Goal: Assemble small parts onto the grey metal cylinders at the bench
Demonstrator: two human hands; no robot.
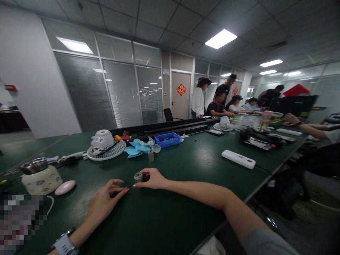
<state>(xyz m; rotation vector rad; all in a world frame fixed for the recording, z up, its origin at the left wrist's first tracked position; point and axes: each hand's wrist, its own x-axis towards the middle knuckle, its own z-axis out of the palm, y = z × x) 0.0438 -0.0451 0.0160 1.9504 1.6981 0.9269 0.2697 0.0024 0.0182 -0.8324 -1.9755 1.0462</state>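
Observation:
My right hand (152, 179) grips a small metal cylinder (138, 177) with a round top, thumb and fingers on its sides. It stands upright at the green tabletop; whether it touches the surface I cannot tell. To its left, my left hand (106, 198) has thumb and fingers apart and holds nothing. A second similar grey cylinder (151, 156) stands farther back, in front of light blue fan blades (135, 148). Behind and to the left lies a white fan housing (102, 140) with its round grille.
A blue bin (167, 140) with small parts sits behind the blades. At left are a cream jar with a metal lid (41, 179) and a pink oval object (65, 187). A white power strip (238, 159) lies right. Several people (219, 104) are at the far end.

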